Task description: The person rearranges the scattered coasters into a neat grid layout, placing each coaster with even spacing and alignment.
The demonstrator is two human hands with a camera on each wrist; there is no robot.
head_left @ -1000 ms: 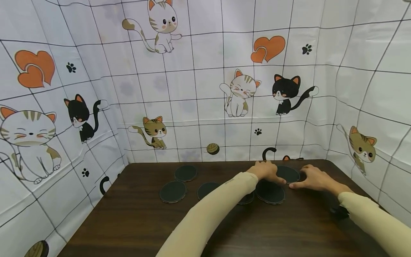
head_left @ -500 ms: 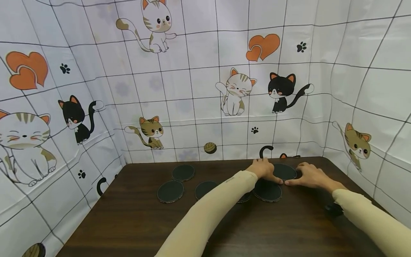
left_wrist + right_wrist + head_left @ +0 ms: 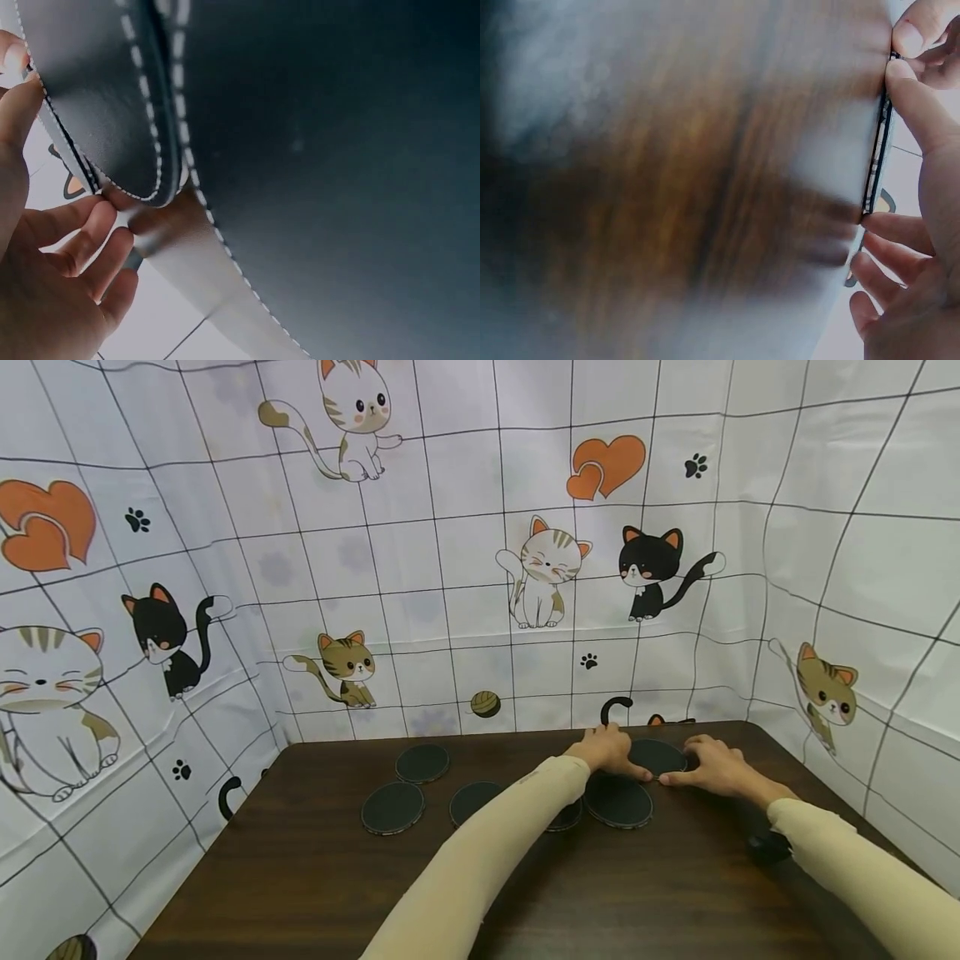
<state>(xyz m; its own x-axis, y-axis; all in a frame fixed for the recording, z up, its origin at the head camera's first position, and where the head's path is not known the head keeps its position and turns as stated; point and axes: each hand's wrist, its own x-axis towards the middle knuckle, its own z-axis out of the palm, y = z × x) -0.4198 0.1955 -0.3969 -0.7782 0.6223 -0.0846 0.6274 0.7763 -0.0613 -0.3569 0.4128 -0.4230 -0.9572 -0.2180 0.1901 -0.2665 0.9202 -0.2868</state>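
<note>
A round black coaster (image 3: pixel 658 757) with pale edge stitching lies at the back right of the table, between both hands. My left hand (image 3: pixel 606 752) holds its left side, with the thumb at the near edge and the fingers at the far side. On the opposite side, my right hand (image 3: pixel 716 768) grips the rim between thumb and fingers. Both thumb tips nearly meet at the near edge. In the right wrist view the coaster's edge (image 3: pixel 877 142) shows more than one dark layer. Another black coaster (image 3: pixel 618 802) sits just in front, close to the left thumb.
Further coasters lie to the left: one at the back (image 3: pixel 422 763), one before it (image 3: pixel 393 807), and two partly covered by the left sleeve (image 3: pixel 480 868). The brown wooden table (image 3: pixel 300 877) meets a white cat-print sheet (image 3: pixel 450 568) behind and at the sides.
The head view has turned slightly to the right. Both hands stay around the back right coaster, which shows no clear shift among the others.
</note>
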